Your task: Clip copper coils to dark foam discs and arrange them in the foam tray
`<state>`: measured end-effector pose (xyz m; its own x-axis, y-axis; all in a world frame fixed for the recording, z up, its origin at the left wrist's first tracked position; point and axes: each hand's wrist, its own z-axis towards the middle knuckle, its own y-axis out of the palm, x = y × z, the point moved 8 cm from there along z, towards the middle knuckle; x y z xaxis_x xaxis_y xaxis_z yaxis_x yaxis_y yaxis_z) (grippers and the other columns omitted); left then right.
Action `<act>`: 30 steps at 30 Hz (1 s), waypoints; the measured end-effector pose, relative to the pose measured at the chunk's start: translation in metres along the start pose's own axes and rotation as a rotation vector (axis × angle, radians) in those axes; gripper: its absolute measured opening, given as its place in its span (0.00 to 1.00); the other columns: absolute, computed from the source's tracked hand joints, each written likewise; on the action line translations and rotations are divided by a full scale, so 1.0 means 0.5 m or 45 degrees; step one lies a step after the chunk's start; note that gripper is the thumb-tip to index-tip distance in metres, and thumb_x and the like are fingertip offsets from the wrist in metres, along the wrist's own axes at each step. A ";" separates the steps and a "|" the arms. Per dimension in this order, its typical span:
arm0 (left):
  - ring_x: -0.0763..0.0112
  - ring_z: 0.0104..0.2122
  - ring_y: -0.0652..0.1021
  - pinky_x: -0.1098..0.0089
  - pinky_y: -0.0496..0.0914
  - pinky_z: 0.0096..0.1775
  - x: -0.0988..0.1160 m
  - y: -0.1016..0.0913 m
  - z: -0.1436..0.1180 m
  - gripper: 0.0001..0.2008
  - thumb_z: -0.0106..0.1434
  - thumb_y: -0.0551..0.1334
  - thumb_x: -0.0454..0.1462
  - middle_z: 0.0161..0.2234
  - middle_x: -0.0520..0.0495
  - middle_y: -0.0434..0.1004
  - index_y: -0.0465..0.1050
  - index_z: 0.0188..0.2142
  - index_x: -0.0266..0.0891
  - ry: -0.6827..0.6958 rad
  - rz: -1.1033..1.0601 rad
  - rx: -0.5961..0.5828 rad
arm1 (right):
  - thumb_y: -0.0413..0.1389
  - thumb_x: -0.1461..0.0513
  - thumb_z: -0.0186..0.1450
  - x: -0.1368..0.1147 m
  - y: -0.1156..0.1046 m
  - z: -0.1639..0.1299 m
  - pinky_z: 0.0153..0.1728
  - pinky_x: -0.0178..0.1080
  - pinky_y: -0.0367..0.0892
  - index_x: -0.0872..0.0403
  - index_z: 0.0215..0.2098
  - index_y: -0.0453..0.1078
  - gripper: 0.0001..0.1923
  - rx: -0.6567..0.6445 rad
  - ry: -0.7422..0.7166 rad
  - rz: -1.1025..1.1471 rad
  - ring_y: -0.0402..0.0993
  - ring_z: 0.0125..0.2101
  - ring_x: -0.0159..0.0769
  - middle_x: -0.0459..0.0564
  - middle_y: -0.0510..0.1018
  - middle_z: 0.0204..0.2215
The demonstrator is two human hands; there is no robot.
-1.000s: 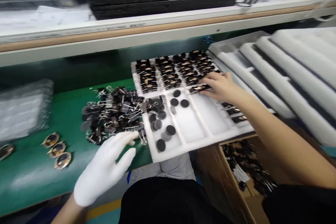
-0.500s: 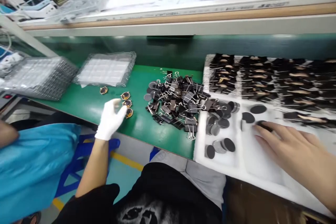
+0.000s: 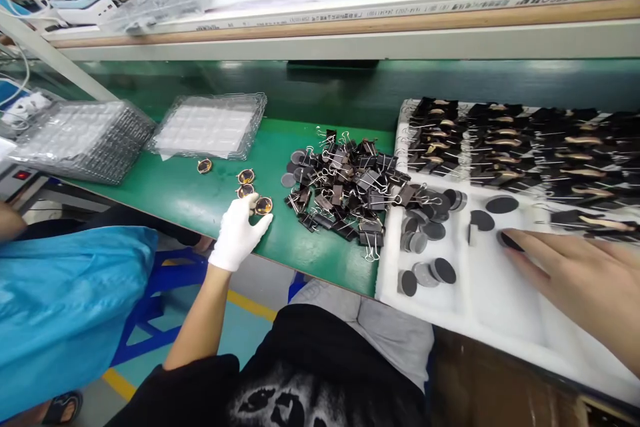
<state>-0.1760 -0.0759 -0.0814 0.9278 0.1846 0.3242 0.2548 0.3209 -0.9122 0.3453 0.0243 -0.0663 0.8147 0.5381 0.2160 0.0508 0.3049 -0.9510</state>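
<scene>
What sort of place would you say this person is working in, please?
Most likely a factory assembly bench: a green work mat carries a heap of black binder clips, a white foam tray holds rows of clipped parts, and clear blister trays are stacked alongside.

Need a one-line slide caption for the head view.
Gloved left hand touches gold part; bare right hand fingers black disc.
</scene>
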 end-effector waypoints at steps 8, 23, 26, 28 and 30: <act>0.50 0.47 0.79 0.55 0.75 0.52 0.007 0.018 0.046 0.26 0.62 0.67 0.53 0.46 0.38 0.76 0.74 0.52 0.40 -0.046 0.089 -0.360 | 0.42 0.64 0.75 -0.020 -0.015 0.026 0.40 0.51 0.69 0.65 0.54 0.74 0.22 -0.120 0.007 0.101 0.81 0.43 0.57 0.68 0.84 0.43; 0.62 0.35 0.82 0.65 0.75 0.40 0.176 -0.029 0.015 0.24 0.59 0.70 0.56 0.36 0.46 0.83 0.76 0.43 0.41 0.416 -0.114 0.086 | 0.65 0.52 0.65 -0.168 -0.143 0.072 0.31 0.38 0.76 0.52 0.42 0.75 0.14 -0.155 0.787 1.901 0.84 0.28 0.38 0.49 0.84 0.30; 0.63 0.33 0.82 0.65 0.74 0.39 0.330 -0.042 0.003 0.23 0.59 0.70 0.56 0.34 0.46 0.83 0.76 0.40 0.40 0.849 -0.249 0.018 | 0.62 0.52 0.69 -0.277 -0.163 0.103 0.28 0.38 0.75 0.51 0.44 0.75 0.13 -0.367 0.578 2.056 0.84 0.30 0.40 0.49 0.85 0.31; 0.65 0.29 0.81 0.65 0.72 0.35 0.401 -0.038 0.000 0.20 0.62 0.67 0.55 0.29 0.48 0.81 0.76 0.37 0.40 1.014 -0.282 -0.081 | 0.60 0.54 0.70 -0.313 -0.171 0.119 0.30 0.38 0.76 0.50 0.45 0.75 0.10 -0.321 0.484 2.007 0.84 0.32 0.39 0.49 0.85 0.33; 0.66 0.27 0.80 0.65 0.70 0.34 0.443 -0.035 0.001 0.18 0.64 0.65 0.53 0.26 0.49 0.79 0.75 0.36 0.40 1.107 -0.299 -0.135 | 0.61 0.56 0.70 -0.317 -0.180 0.131 0.35 0.40 0.76 0.50 0.45 0.76 0.08 -0.121 0.423 1.813 0.83 0.34 0.38 0.49 0.84 0.35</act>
<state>0.0250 -0.0404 0.0067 0.7162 -0.6553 0.2402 0.4473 0.1669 -0.8787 0.1737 -0.0369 -0.0004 0.3003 0.1279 -0.9452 -0.8669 -0.3768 -0.3264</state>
